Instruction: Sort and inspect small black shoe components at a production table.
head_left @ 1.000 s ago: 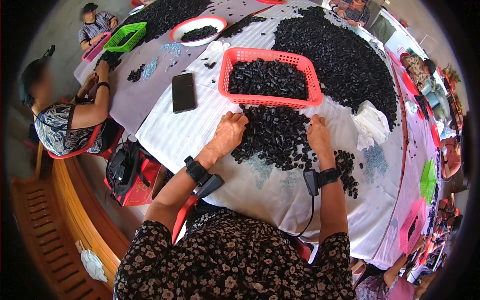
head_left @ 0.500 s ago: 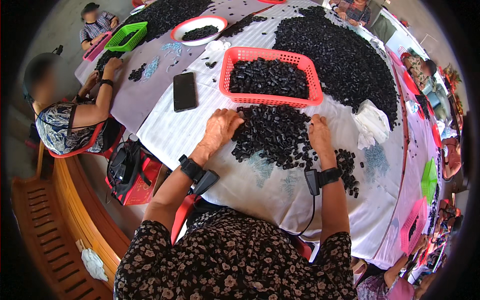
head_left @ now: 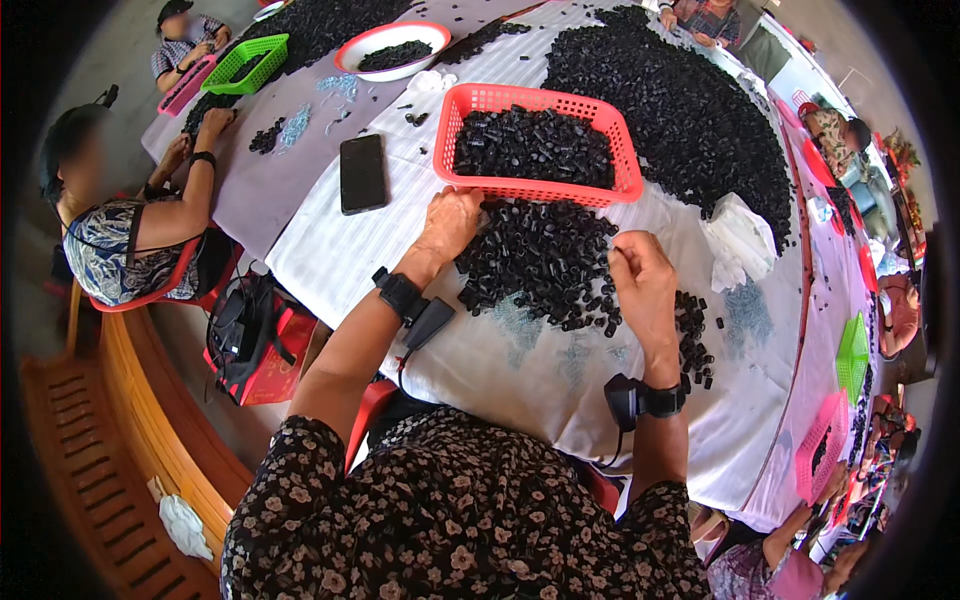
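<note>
A loose pile of small black plastic pieces (head_left: 540, 262), some tube-shaped, lies in front of me on the white cloth. My left hand (head_left: 453, 222) is closed at the pile's left edge, by the near left corner of the red basket (head_left: 540, 190). Whatever its curled fingers hold is hidden. At the pile's right edge my right hand (head_left: 643, 280) is closed too, thumb and fingertips pinched together; anything between them is too small to name. More black pieces (head_left: 535, 145) fill the basket just beyond the pile.
A far larger heap of black pieces (head_left: 670, 110) spreads behind the basket. To the left lies a phone (head_left: 363, 174); to the right, crumpled white plastic (head_left: 740, 240). Thin bluish scraps (head_left: 748, 315) dot the cloth. A white bowl (head_left: 432, 38) and green basket (head_left: 270, 62) stand farther off, near seated people.
My left hand has shifted slightly up and right, toward the basket's corner, its fingers curling in. My right hand has turned and drawn a little nearer to me, its fingers now pinched.
</note>
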